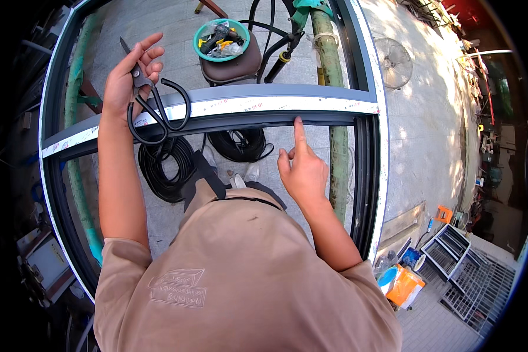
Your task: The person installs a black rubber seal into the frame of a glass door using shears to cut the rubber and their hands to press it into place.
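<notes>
My left hand (120, 88) is wrapped round a pair of scissors (139, 77) with large black loop handles. Their blades point up and away to the left, and the loops hang over the crossbar (234, 105) of a grey metal window frame. My right hand (305, 173) holds nothing. Its index finger stretches forward and presses on a black rubber strip (246, 124) along the crossbar's near side, close to the right corner, while the other fingers curl in. Below the crossbar, two coils of black rubber strip, a left coil (164, 176) and a right coil (236, 146), lie on the floor.
Green pipes, one at the right (338, 170), run beneath the frame. Beyond the crossbar, a brown stool (234, 67) bears a teal basin (195, 44) of small parts. A round fan (393, 63) stands off right, and metal grilles (475, 287) lie at lower right.
</notes>
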`<state>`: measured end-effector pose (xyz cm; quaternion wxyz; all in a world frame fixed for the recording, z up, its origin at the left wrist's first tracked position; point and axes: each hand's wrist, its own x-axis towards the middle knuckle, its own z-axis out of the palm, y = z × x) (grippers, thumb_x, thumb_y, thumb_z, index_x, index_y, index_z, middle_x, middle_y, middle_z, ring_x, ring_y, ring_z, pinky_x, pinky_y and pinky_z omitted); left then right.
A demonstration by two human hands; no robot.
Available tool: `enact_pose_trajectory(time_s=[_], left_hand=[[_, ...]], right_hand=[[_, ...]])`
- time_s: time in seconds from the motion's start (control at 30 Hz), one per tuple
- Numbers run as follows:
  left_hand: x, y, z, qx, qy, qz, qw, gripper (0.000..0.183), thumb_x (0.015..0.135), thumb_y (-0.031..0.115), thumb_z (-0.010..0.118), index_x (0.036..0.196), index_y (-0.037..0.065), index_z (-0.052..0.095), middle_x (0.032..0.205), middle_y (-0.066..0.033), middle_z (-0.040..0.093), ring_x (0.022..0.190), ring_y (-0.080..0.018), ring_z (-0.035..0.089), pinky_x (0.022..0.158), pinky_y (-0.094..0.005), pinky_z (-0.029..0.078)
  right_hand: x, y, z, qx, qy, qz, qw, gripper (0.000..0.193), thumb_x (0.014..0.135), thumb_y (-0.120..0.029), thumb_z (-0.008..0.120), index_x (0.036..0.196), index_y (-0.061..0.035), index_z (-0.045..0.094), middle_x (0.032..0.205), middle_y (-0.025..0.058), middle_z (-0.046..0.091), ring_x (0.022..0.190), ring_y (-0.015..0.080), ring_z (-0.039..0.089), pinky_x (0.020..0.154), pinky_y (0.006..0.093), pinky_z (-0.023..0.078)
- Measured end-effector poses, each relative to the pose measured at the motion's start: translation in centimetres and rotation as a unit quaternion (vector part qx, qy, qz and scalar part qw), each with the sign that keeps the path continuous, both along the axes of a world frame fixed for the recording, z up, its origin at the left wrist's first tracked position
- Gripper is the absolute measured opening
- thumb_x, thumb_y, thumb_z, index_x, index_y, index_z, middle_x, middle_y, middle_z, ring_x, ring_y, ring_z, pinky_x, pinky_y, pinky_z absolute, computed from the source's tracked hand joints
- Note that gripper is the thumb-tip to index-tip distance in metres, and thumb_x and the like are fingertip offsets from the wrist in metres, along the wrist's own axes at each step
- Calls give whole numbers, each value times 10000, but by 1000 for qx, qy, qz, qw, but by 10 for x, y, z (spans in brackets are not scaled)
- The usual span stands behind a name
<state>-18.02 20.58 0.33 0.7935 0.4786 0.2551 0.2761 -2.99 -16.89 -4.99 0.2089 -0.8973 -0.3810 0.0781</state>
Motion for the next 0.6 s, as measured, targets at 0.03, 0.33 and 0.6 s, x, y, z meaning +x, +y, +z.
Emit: enact_pose_trajectory(time_s=[0.03,0.33,0.6], left_hand=[[-7,3,6,2,-42,-21,999,478,1193,298,450,1529,-27,549,1121,-56,731,828,-96,699,697,-216,612],[-106,-85,10,29,24,-7,999,341,1187,282,478,1220,-12,648,876,-47,614,653,-115,579,528,-242,421],[-214,-59,-87,27,245,467,849,308,1153,345,583,1128,48,661,746,46,479,592,-69,469,510,-237,345]], right_hand=[[-2,5,-2,-1,9,9,1000,898,916,-185,779,1706,-109,360,868,142,749,705,390,739,639,512,589],[1,-9,-9,10,35,-9,999,902,932,-89,752,1731,-171,342,770,78,650,704,340,696,688,479,547],[9,-2,-15,25,35,50,998,916,948,-57,736,1744,-178,297,763,77,663,652,292,661,656,432,524]])
